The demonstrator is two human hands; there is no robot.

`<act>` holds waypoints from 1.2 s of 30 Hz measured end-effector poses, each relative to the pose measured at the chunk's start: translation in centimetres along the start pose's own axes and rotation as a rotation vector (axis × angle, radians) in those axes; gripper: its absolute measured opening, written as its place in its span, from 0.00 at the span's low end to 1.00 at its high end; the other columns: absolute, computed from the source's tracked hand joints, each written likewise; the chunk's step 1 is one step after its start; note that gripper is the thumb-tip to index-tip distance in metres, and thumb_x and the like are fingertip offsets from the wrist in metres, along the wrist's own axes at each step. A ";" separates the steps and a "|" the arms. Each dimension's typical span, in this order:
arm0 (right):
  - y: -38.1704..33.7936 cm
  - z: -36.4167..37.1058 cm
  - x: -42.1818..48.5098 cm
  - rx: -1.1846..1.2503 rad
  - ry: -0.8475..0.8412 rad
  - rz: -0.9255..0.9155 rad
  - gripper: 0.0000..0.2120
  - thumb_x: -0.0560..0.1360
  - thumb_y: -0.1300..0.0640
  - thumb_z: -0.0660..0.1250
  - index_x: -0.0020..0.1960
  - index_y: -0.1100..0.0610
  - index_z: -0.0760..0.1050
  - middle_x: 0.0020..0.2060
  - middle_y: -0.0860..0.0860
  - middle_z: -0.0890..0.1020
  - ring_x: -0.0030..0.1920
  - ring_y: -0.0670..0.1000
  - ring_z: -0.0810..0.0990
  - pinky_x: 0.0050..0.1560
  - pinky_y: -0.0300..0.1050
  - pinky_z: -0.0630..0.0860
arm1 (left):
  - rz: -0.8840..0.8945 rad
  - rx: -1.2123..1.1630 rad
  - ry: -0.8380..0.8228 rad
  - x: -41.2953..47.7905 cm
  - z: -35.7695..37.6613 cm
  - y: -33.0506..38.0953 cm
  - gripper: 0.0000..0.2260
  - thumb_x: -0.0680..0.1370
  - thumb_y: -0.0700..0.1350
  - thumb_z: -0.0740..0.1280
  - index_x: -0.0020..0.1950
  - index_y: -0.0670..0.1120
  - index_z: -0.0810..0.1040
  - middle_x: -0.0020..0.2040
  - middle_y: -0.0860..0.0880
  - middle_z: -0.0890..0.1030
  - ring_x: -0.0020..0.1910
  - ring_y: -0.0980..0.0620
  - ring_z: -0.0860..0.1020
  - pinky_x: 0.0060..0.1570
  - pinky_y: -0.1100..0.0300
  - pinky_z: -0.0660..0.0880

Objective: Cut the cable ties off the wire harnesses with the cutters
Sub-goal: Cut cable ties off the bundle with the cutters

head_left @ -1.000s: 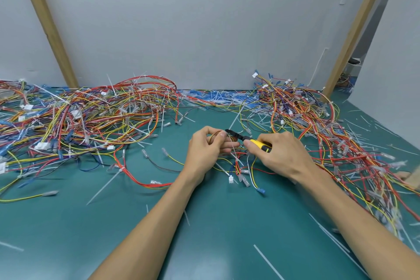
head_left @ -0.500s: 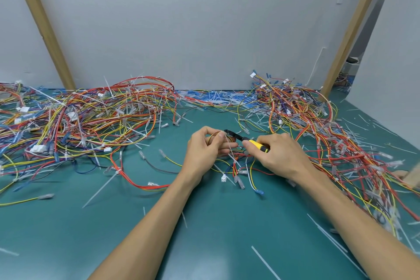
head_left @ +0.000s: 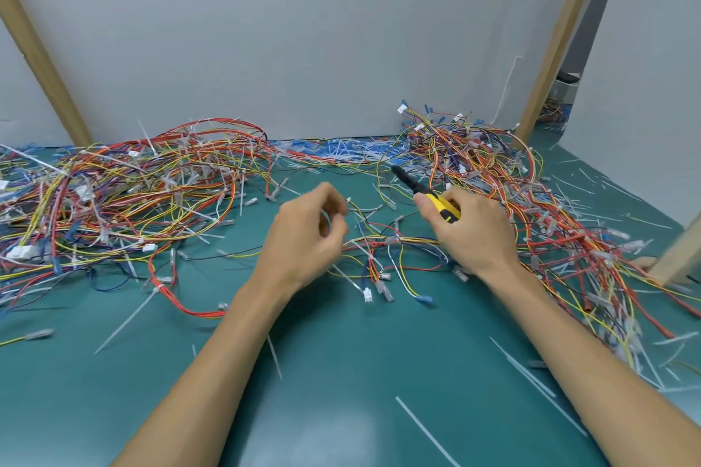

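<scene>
Seen from the head, looking down: two bare forearms reach over a green mat point(head_left: 333, 383). The left hand point(head_left: 303, 239) hovers just left of centre, its fingers point(head_left: 328, 195) loosely curled, thumb and forefinger close together; a thin wire with a small white tip point(head_left: 348, 199) ends right at the forefinger, but whether it is pinched or only touching cannot be told. The right hand point(head_left: 474, 235), at three o'clock from the left, is clenched round the yellow handle of the cutters point(head_left: 436, 203); their black nose points toward eleven o'clock, clear of any wire in hand; whether the jaws stand apart cannot be told.

The wire harness point(head_left: 383, 250) being worked on lies loose on the mat between the hands, at four o'clock from the left fingertips and six o'clock from the cutter nose; it is near both. Tangled piles of harnesses sit at nine o'clock point(head_left: 125, 193) and two o'clock point(head_left: 493, 178); cut ties point(head_left: 425, 428) are strewn about.

The step appears to be finding the next tie on this harness. To do it well, the left hand should probably lift the bundle and draw it taut so the strap stands proud; slip one blade tip under the strap beside its head, away from the insulation; nip once; keep the left fingertips beside the nose, not ahead of it.
</scene>
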State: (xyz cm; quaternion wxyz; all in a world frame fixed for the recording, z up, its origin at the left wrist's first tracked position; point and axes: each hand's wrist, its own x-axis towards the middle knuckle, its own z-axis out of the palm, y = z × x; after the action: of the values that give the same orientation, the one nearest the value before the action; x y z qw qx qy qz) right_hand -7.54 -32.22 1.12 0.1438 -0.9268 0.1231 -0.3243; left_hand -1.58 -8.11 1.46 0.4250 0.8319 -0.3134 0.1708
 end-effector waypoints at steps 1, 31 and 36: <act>0.0 -0.2 0.0 0.019 0.022 0.002 0.27 0.76 0.28 0.55 0.38 0.51 0.71 0.28 0.45 0.74 0.33 0.53 0.73 0.31 0.43 0.61 | -0.042 0.020 -0.147 -0.1 -0.1 0.2 0.06 0.72 0.45 0.62 0.47 0.52 0.76 0.39 0.59 0.80 0.37 0.55 0.78 0.43 0.54 0.77; -3.6 -0.1 -1.7 0.734 -0.292 0.237 0.22 0.79 0.36 0.62 0.38 0.52 0.77 0.37 0.51 0.86 0.29 0.44 0.83 0.23 0.34 0.69 | -0.215 -0.354 -0.052 0.0 1.6 1.3 0.07 0.74 0.48 0.76 0.38 0.49 0.82 0.37 0.55 0.84 0.39 0.53 0.80 0.36 0.74 0.66; -3.9 -0.2 -1.9 0.768 -0.311 0.228 0.20 0.79 0.37 0.62 0.37 0.50 0.76 0.39 0.53 0.86 0.33 0.47 0.85 0.24 0.34 0.69 | -0.201 -0.336 -0.045 -0.1 1.5 1.3 0.08 0.75 0.48 0.75 0.38 0.47 0.82 0.36 0.53 0.83 0.37 0.53 0.79 0.36 0.71 0.67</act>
State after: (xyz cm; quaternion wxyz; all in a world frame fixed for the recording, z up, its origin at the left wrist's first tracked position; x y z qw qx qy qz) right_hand -8.62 -27.99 1.56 0.5300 -0.8244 0.0718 -0.1852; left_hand -2.45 -9.85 1.29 0.5658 0.7799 -0.2623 0.0539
